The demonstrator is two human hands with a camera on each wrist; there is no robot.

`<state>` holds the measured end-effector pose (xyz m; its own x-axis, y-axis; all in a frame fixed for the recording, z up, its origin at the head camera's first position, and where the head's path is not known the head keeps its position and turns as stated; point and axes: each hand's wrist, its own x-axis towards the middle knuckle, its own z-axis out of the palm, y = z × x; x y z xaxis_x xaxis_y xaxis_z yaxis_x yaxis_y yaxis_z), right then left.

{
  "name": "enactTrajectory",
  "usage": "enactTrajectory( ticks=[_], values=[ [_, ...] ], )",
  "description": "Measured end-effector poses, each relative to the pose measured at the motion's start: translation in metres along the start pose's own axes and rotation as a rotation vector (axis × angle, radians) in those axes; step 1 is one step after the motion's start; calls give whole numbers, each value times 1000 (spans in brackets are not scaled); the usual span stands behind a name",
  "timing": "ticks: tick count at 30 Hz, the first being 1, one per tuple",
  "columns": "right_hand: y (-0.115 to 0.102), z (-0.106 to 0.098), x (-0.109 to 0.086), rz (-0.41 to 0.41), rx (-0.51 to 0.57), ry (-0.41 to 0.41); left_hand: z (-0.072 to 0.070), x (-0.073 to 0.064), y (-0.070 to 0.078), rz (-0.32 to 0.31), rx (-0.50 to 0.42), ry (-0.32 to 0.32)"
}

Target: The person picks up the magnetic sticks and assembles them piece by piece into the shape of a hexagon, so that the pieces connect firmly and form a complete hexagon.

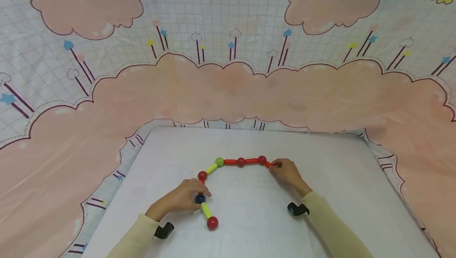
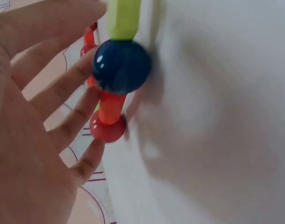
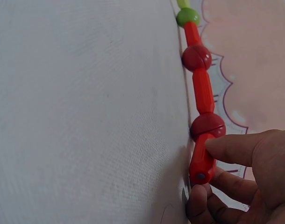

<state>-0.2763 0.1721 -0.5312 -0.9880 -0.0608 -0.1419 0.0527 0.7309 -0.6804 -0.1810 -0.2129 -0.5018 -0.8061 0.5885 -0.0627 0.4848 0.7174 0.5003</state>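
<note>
A chain of balls and magnetic rods curves over the table. In the head view, my left hand (image 1: 185, 194) lies over its left part, at the blue ball (image 1: 200, 199) and a red rod partly covered by the fingers. The left wrist view shows those fingers fairly straight along the blue ball (image 2: 121, 66), not curled round it. A yellow-green rod (image 1: 206, 211) leads from that ball to a red ball (image 1: 212, 223) at the near end. At the far right end, my right hand (image 1: 287, 172) pinches the last red rod (image 3: 202, 161), which meets a red ball (image 3: 208, 126).
The white tabletop (image 1: 249, 226) lies under the chain. Between the hands run a green ball (image 1: 219, 162), a red ball (image 1: 241, 162) and red rods. A patterned cloth (image 1: 231, 92) hangs behind and around the table.
</note>
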Motion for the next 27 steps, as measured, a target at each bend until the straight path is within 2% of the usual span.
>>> enactTrajectory(
  ticks=[5,12,19,27],
  values=[
    [0,0,0,-2,8,6,8,-2,2,13,21,-8],
    [-1,0,-2,1,12,5,15,4,7,35,104,56],
    [-1,0,-1,19,17,13,20,25,12,50,130,106],
    [-3,4,0,22,0,11,26,47,19,39,104,98]
  ],
)
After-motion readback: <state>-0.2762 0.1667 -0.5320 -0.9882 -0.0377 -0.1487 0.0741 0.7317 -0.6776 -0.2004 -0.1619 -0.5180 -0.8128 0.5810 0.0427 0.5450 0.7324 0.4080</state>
